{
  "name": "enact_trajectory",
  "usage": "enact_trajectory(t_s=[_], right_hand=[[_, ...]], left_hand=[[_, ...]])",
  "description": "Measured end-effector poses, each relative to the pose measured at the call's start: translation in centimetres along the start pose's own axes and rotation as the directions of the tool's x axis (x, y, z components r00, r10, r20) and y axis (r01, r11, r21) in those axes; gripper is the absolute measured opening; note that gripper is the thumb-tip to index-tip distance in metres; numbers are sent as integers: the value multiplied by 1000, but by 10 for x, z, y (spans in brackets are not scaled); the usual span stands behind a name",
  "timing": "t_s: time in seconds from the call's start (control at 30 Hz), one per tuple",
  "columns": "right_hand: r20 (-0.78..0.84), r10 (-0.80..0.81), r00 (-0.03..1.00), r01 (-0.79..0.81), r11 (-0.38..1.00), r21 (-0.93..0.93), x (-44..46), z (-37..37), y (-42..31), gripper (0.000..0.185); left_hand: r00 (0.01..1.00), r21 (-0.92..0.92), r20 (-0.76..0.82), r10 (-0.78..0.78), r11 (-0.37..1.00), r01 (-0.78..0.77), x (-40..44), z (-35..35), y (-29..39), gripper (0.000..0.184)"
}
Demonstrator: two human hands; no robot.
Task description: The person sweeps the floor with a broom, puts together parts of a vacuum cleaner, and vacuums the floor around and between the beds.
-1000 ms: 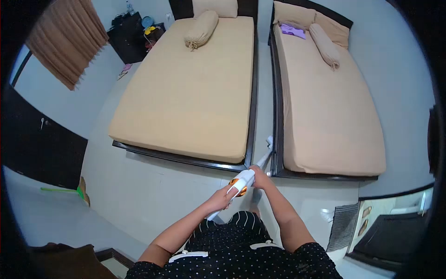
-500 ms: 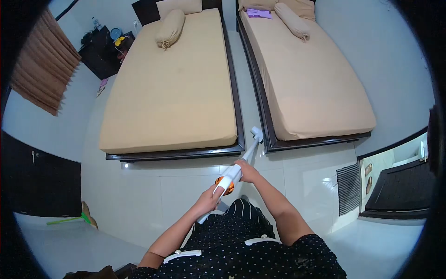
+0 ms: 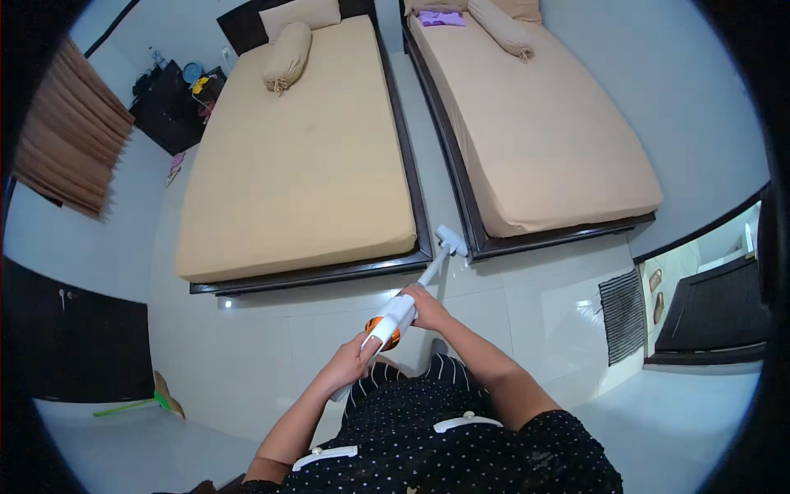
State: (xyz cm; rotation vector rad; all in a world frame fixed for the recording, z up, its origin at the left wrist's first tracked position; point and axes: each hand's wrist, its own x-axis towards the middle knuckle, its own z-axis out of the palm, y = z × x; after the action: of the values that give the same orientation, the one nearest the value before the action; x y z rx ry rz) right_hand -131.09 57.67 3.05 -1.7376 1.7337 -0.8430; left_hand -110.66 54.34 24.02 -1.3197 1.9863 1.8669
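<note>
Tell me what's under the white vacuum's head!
Pale, shiny floor shows around the vacuum's head, between two dark bed frames. The patch right beneath is covered, so I can't see whether dirt is there.

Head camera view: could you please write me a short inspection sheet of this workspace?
Surface: pale, glossy tiled floor.
Job's things: white stick vacuum, its floor head near the mouth of the gap between left bed and right bed.
Clutter: broom with green handle near the left wall; purple cloth on the right bed.
Grips: left grip closed on the rear handle, right grip farther forward.
Cables: nothing seen on the floor.
Surroundings: striped mat by the doorway; brown curtain.
</note>
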Motion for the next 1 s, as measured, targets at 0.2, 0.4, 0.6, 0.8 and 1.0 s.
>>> enact_trajectory(t_s=[0.2, 0.4, 0.6, 0.8, 1.0], right_hand=[[6, 41, 999, -41, 998, -39, 6, 4, -7, 70], [-102, 119, 988, -123, 992, -34, 27, 47, -44, 70], [-106, 199, 974, -204, 978, -40, 29, 71, -84, 70], [-162, 183, 970, -192, 980, -44, 22, 90, -115, 69], [-94, 317, 944, -318, 948, 5, 11, 91, -131, 72]], left_hand=[[998, 29, 63, -6, 1000, 5, 4, -17, 4, 38], [982, 53, 187, -8, 999, -2, -5, -85, -19, 38], [960, 94, 279, -16, 996, -10, -14, -129, -29, 40], [941, 165, 336, -48, 986, -9, -31, -155, -33, 37], [914, 212, 399, -70, 977, -18, -38, -161, -22, 41]])
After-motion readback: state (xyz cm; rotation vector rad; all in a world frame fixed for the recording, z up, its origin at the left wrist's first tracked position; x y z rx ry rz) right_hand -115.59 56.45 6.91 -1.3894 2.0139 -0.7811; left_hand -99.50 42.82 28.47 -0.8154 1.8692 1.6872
